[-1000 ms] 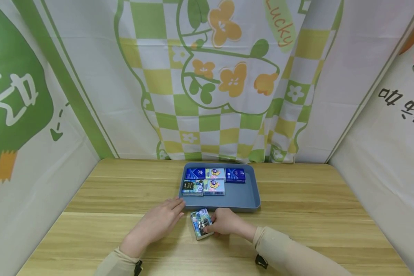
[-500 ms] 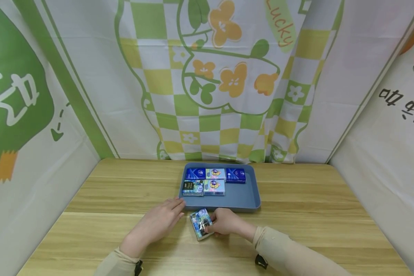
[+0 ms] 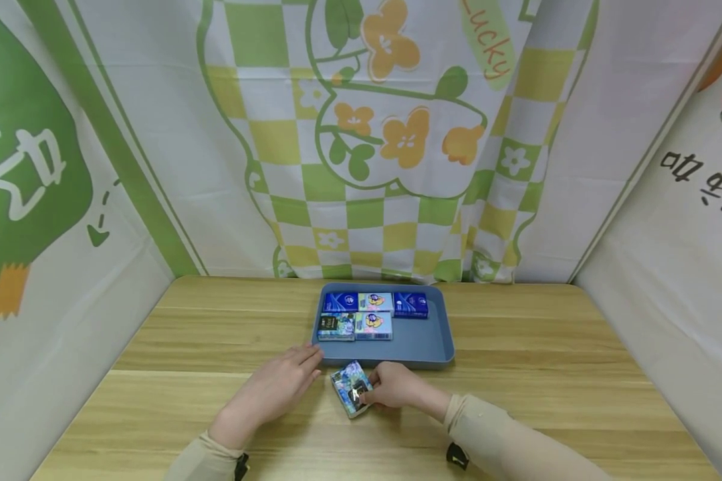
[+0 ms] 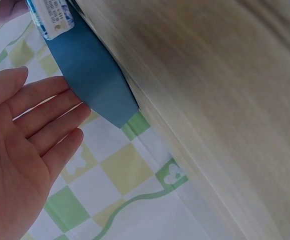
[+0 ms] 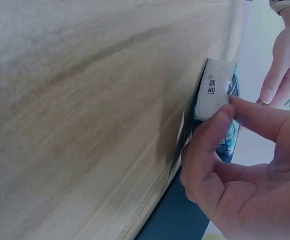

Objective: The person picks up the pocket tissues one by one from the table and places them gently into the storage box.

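A small tissue pack (image 3: 349, 387) with a blue floral print and a dark label stands tilted just in front of the blue tray (image 3: 421, 344). My right hand (image 3: 397, 386) pinches its right side between thumb and fingers. In the right wrist view the pack (image 5: 214, 87) shows a pale printed end, close to the tabletop. My left hand (image 3: 285, 377) touches the tray's front left corner with straight fingers. Seen from the left wrist, that hand (image 4: 30, 135) lies with the fingertips against the tray wall (image 4: 95, 75).
Inside the tray, a back row has dark blue packs (image 3: 410, 304) either side of a light blue cartoon pack (image 3: 376, 302). Before them lie a floral pack (image 3: 335, 327) and another cartoon pack (image 3: 373, 325). The wooden table (image 3: 216, 321) meets a patterned curtain (image 3: 367, 214) behind.
The tissue pack in my right hand has shifted and turned very slightly. My left hand stays at the tray corner.
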Demonstrator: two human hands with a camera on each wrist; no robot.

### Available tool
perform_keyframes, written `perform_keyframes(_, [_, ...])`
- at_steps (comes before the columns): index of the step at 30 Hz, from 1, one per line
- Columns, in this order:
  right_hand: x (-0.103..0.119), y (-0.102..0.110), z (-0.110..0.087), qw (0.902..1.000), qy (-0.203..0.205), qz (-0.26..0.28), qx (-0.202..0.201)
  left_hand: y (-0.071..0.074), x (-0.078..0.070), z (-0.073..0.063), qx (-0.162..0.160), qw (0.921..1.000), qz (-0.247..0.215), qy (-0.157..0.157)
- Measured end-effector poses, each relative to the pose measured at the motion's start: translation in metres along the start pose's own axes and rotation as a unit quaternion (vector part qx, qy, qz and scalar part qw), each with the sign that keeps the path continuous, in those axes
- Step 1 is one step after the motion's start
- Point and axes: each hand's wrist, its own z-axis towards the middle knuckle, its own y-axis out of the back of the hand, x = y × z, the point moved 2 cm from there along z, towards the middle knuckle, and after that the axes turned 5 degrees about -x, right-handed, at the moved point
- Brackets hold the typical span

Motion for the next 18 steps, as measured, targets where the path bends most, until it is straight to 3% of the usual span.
perform_keyframes(11, [-0.0004,0.003,-0.003,1.0,-0.005,-0.004,0.0,-0.0007,0.0007,-0.0002,0.003,1.0,-0.001,0.002])
perform_keyframes(18, [0.0004,0.0074,-0.0044,0.9998,0.004,0.02,0.002,-0.0022,0.001,-0.0004,-0.005,1.0,0.003,-0.001])
